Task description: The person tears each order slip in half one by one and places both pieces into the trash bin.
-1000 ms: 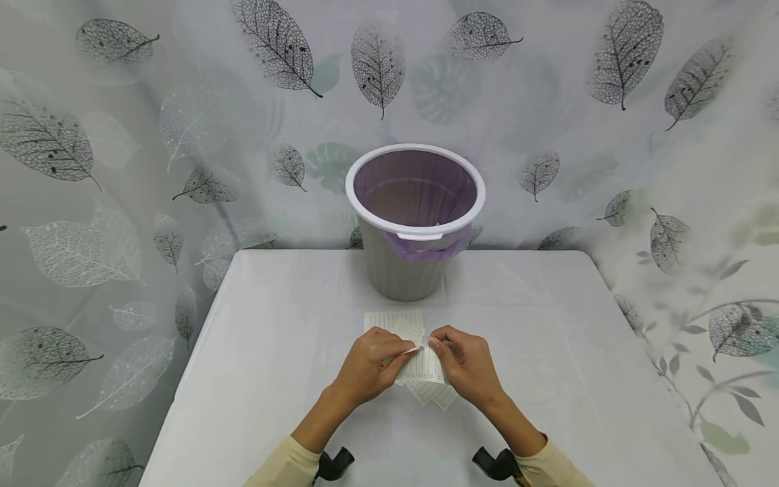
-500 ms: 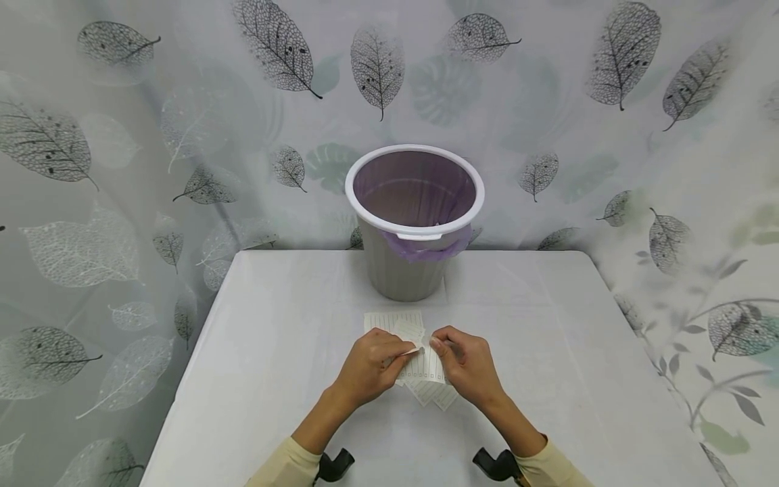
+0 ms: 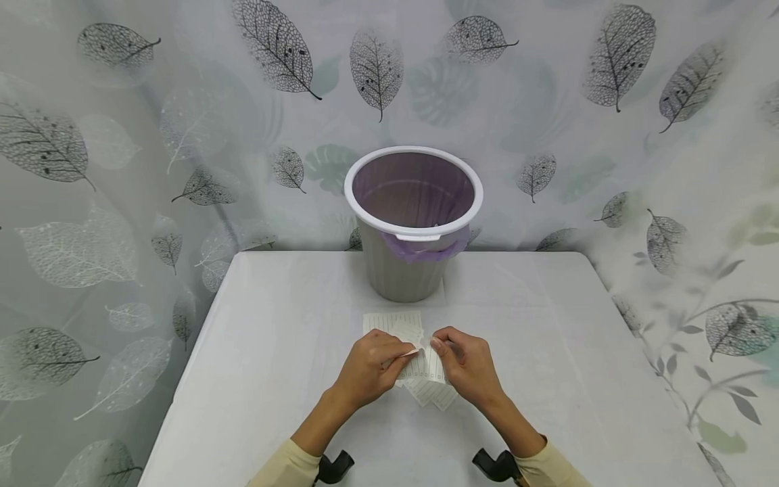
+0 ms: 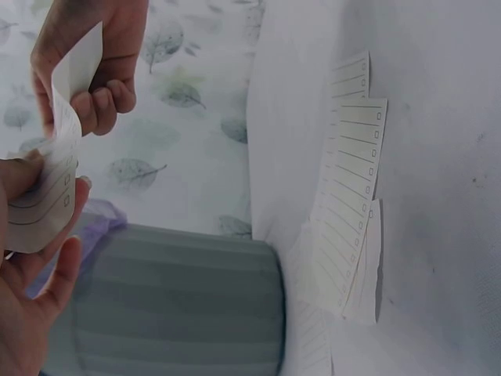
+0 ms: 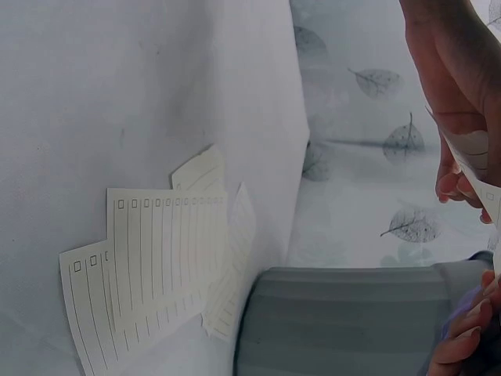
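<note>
My left hand (image 3: 370,364) pinches a ruled sheet of paper (image 4: 51,200) between thumb and fingers. On the other side, my right hand (image 3: 468,364) pinches paper too, close to the left. The paper bends and curls between both hands in the left wrist view; whether it is torn there I cannot tell. Below them, several loose ruled paper pieces (image 4: 348,164) with small printed boxes lie overlapping on the table. In the right wrist view these paper pieces (image 5: 168,251) fan out near the bin, while the held paper is partly cut off at the right edge.
A grey waste bin (image 3: 402,274) with a white rim and a purple liner (image 3: 420,250) stands at the table's back, just beyond the papers. White cloth covers the table (image 3: 292,304). A leaf-patterned curtain (image 3: 213,122) hangs behind and along both sides.
Both hands hold nearly the same pose and place, still pinching the paper. The head view has shifted very slightly.
</note>
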`<state>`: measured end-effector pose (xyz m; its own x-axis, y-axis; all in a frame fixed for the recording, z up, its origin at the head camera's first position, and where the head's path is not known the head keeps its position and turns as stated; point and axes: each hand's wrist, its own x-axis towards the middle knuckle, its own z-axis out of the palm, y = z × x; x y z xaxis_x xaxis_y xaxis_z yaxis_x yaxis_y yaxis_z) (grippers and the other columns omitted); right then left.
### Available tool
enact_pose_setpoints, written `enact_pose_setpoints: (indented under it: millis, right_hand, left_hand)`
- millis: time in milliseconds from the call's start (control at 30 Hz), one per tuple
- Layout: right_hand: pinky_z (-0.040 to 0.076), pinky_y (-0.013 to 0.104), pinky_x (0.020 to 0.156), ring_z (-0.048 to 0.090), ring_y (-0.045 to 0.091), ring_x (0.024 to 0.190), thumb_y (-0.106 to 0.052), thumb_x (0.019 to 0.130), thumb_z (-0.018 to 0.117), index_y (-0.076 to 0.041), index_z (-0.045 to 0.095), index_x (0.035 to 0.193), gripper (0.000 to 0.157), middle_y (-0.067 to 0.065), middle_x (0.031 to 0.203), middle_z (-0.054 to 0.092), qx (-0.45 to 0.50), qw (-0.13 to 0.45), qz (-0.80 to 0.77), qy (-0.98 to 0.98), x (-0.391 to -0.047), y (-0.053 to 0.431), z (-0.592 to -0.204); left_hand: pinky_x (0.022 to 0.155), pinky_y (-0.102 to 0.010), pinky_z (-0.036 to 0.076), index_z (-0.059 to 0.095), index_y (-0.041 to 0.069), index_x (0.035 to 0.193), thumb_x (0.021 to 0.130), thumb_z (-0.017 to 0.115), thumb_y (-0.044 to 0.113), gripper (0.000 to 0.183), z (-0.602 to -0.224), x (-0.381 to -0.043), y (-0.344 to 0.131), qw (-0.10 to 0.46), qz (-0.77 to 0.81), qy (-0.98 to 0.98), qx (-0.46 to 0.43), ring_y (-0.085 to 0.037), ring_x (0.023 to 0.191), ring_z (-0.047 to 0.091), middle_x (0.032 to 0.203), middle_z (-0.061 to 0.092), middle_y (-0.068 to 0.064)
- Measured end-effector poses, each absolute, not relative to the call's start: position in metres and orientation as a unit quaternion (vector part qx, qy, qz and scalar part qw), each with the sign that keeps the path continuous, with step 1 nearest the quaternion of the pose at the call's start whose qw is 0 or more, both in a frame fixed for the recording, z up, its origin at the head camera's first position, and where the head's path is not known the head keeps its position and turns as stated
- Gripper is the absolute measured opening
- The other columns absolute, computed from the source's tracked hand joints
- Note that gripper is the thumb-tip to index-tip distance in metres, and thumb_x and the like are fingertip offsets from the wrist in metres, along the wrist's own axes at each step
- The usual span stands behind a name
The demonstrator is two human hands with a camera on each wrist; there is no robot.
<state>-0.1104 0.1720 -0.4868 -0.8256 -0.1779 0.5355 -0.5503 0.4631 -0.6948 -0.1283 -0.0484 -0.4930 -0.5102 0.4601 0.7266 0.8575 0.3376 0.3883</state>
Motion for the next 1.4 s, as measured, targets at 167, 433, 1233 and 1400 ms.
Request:
enact_pose_setpoints:
  millis: [167,433,1233,1400]
  right_hand:
    - [0.042,0.021,0.050,0.043,0.003,0.055,0.001,0.094,0.074,-0.012,0.073,0.091,0.013,-0.001,0.080,0.072,0.220,0.199,0.474,-0.829,-0.111,0.173,-0.489]
    - [0.051,0.028,0.056,0.057,0.008,0.064,0.001,0.093,0.074,-0.005,0.073,0.090,0.007,0.006,0.082,0.074,0.209,0.198,0.469,-0.835,-0.110,0.175,-0.487]
    - [0.045,0.024,0.050,0.049,0.005,0.057,0.002,0.092,0.074,-0.008,0.073,0.089,0.011,-0.004,0.081,0.071,0.196,0.207,0.465,-0.838,-0.114,0.182,-0.496]
    - [0.043,0.024,0.049,0.047,0.005,0.056,0.001,0.093,0.074,-0.010,0.073,0.089,0.012,-0.005,0.079,0.070,0.197,0.212,0.462,-0.838,-0.116,0.185,-0.497]
  left_hand:
    - [0.078,-0.027,0.055,0.082,0.009,0.098,0.090,0.079,0.003,0.011,-0.493,-0.128,-0.048,0.256,-0.390,-0.776,-0.424,-0.007,0.076,0.070,0.085,0.076,0.005]
    - [0.079,-0.027,0.055,0.082,0.008,0.100,0.087,0.081,0.002,0.014,-0.493,-0.127,-0.047,0.255,-0.396,-0.775,-0.421,-0.009,0.078,0.070,0.087,0.077,0.003]
    - [0.077,-0.028,0.055,0.082,0.006,0.100,0.085,0.080,-0.002,0.017,-0.495,-0.126,-0.045,0.268,-0.406,-0.763,-0.426,-0.011,0.079,0.071,0.089,0.077,0.001]
    - [0.077,-0.028,0.055,0.081,0.006,0.100,0.085,0.080,-0.002,0.017,-0.495,-0.126,-0.044,0.272,-0.404,-0.761,-0.427,-0.011,0.078,0.071,0.089,0.077,0.001]
